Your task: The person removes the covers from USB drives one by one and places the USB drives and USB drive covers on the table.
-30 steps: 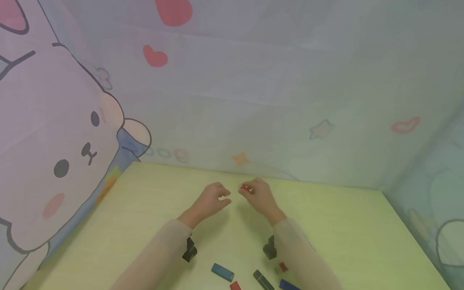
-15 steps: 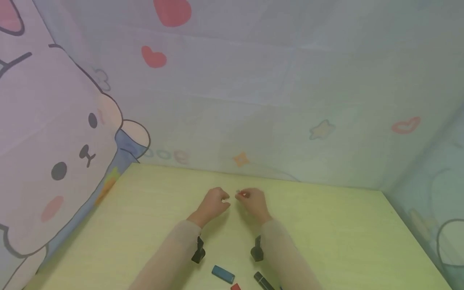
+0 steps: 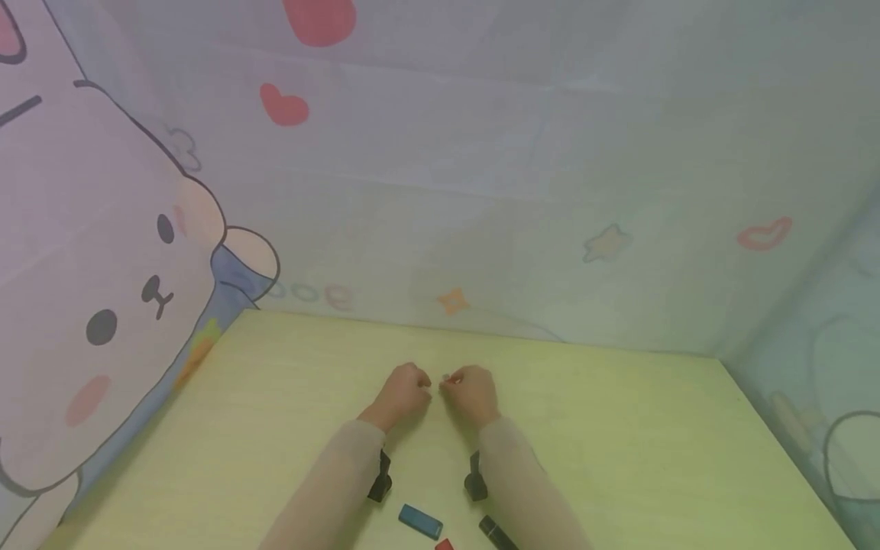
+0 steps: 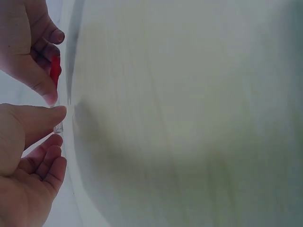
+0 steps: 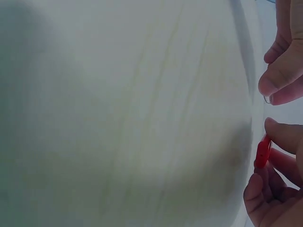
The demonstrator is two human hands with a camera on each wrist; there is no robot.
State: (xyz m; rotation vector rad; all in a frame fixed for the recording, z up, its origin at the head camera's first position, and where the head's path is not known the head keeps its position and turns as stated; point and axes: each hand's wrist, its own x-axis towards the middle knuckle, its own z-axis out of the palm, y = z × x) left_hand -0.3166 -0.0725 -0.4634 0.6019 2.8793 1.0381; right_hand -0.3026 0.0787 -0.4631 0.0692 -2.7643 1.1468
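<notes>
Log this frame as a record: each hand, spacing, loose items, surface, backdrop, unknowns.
left hand: seems to pinch a small clear piece
right hand: pinches a red piece
spacing: hands close, gap between them
loose items: blue stick; black stick, cut off by frame; second red piece, cut off by frame
surface: pale yellow-green table
backdrop: cloth with hearts, stars, cartoon animal
unknowns: whether clear piece belongs to red piece
</notes>
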